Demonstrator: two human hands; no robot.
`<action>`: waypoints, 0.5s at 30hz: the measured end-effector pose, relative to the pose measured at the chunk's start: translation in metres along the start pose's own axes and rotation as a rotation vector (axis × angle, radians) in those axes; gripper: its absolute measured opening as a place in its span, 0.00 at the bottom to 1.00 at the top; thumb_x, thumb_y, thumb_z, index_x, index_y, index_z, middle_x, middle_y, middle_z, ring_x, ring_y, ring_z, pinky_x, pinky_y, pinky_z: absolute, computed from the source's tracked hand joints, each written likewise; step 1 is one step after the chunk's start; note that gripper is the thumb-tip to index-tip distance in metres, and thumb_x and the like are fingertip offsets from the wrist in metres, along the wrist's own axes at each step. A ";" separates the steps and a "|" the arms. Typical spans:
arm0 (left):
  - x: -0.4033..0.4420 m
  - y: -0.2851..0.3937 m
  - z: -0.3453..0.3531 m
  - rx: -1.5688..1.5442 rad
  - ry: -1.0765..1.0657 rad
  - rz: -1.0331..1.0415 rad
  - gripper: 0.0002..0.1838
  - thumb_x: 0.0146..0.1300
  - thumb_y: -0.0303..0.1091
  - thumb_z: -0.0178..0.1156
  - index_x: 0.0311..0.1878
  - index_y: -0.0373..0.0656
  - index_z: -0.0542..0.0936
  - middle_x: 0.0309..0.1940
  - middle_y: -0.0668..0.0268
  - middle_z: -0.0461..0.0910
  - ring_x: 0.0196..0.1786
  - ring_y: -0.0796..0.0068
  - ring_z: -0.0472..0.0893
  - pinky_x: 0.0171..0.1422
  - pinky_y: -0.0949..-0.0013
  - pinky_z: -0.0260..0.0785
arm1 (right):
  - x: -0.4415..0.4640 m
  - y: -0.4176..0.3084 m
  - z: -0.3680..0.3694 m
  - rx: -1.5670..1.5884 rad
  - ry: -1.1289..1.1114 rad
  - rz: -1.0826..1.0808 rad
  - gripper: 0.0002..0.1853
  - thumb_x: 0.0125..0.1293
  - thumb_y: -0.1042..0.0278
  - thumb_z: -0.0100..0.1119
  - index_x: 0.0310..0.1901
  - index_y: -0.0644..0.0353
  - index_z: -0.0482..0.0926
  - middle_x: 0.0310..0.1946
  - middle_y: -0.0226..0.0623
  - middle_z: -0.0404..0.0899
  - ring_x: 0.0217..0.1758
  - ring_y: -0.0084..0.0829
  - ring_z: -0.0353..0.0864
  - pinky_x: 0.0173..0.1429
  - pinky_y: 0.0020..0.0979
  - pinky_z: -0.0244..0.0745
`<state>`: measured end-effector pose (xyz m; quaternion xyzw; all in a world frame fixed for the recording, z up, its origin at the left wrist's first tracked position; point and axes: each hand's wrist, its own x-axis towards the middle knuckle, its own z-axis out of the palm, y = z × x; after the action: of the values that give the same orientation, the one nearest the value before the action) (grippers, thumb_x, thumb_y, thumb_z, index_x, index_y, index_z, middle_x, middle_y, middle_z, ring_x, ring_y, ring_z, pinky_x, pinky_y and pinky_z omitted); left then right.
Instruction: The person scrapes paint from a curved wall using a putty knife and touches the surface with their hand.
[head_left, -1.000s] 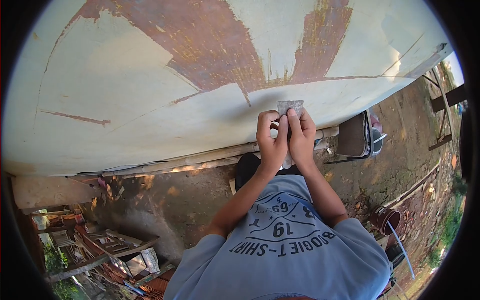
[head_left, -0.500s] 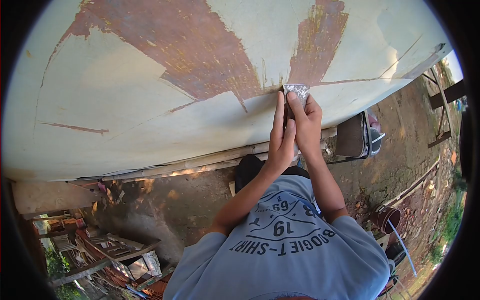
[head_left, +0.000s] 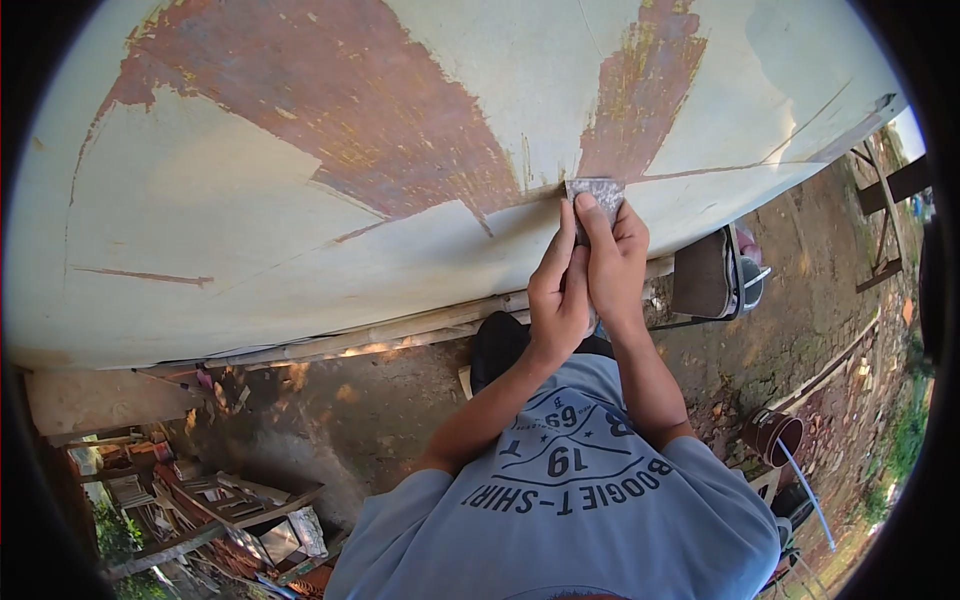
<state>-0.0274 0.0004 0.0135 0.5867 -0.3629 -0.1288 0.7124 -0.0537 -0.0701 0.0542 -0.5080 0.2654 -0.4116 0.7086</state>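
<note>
A scraper with a flat, speckled metal blade (head_left: 598,188) is held between both my hands, its edge against a large pale, curved surface (head_left: 330,260). My right hand (head_left: 618,262) grips it from the right, thumb pressed along the blade's face. Against the left side of the tool, my left hand (head_left: 560,300) is closed, with its index finger reaching up beside the blade. The handle is mostly hidden by my fingers. Reddish-brown bare patches (head_left: 340,100) with yellowish streaks spread above the blade, and a thin brown line runs off to its right.
Bamboo poles (head_left: 400,335) lie beneath the surface's lower edge. A dark container (head_left: 705,280) stands to the right, with a brown bucket (head_left: 775,437) and a blue stick (head_left: 808,500) lower down. Wooden scraps (head_left: 220,520) are piled at lower left on the dirt ground.
The scraper and both hands sit slightly lower, nearer my body. My left index finger is more bent. The view has shifted a little; both hands keep their hold.
</note>
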 end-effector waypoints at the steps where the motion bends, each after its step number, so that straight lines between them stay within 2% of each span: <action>1: 0.006 0.009 0.000 -0.011 -0.010 -0.028 0.26 0.76 0.22 0.43 0.76 0.34 0.58 0.69 0.54 0.70 0.65 0.77 0.70 0.67 0.75 0.62 | 0.002 -0.008 0.001 0.012 -0.016 0.002 0.09 0.73 0.67 0.57 0.37 0.64 0.79 0.28 0.23 0.77 0.30 0.11 0.68 0.32 0.20 0.64; 3: 0.002 0.022 -0.001 -0.065 -0.029 -0.137 0.26 0.76 0.22 0.44 0.75 0.33 0.59 0.68 0.55 0.71 0.64 0.77 0.70 0.67 0.74 0.62 | 0.000 -0.006 -0.003 0.060 -0.051 0.043 0.09 0.73 0.67 0.57 0.37 0.63 0.79 0.28 0.22 0.77 0.30 0.11 0.67 0.31 0.20 0.64; 8: 0.004 -0.006 -0.001 0.042 0.031 0.061 0.25 0.75 0.22 0.45 0.75 0.33 0.61 0.63 0.61 0.74 0.58 0.80 0.72 0.61 0.78 0.64 | 0.002 0.008 0.002 0.019 0.033 -0.006 0.10 0.73 0.66 0.57 0.35 0.64 0.78 0.27 0.22 0.76 0.29 0.10 0.67 0.30 0.20 0.63; 10: 0.013 0.015 0.000 0.019 0.011 0.045 0.26 0.75 0.22 0.45 0.75 0.33 0.61 0.63 0.61 0.75 0.58 0.79 0.72 0.61 0.78 0.64 | 0.004 -0.014 0.007 0.036 0.023 -0.047 0.10 0.73 0.66 0.57 0.35 0.64 0.77 0.27 0.22 0.76 0.29 0.10 0.66 0.30 0.20 0.63; 11: 0.017 0.032 -0.001 -0.038 -0.017 -0.045 0.26 0.75 0.22 0.45 0.75 0.34 0.61 0.62 0.61 0.75 0.58 0.80 0.72 0.61 0.78 0.64 | 0.007 -0.026 0.009 0.017 -0.020 -0.084 0.11 0.74 0.66 0.57 0.35 0.64 0.77 0.27 0.22 0.76 0.29 0.10 0.66 0.30 0.20 0.62; 15: 0.004 0.001 -0.001 0.035 0.022 0.048 0.26 0.75 0.22 0.44 0.75 0.34 0.60 0.68 0.57 0.71 0.60 0.79 0.73 0.62 0.78 0.64 | 0.004 0.003 0.001 0.029 -0.009 -0.027 0.11 0.73 0.66 0.57 0.35 0.64 0.78 0.26 0.21 0.75 0.29 0.10 0.66 0.30 0.19 0.62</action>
<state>-0.0244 -0.0009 0.0154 0.5917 -0.3712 -0.0989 0.7088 -0.0498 -0.0722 0.0521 -0.5029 0.2493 -0.4229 0.7114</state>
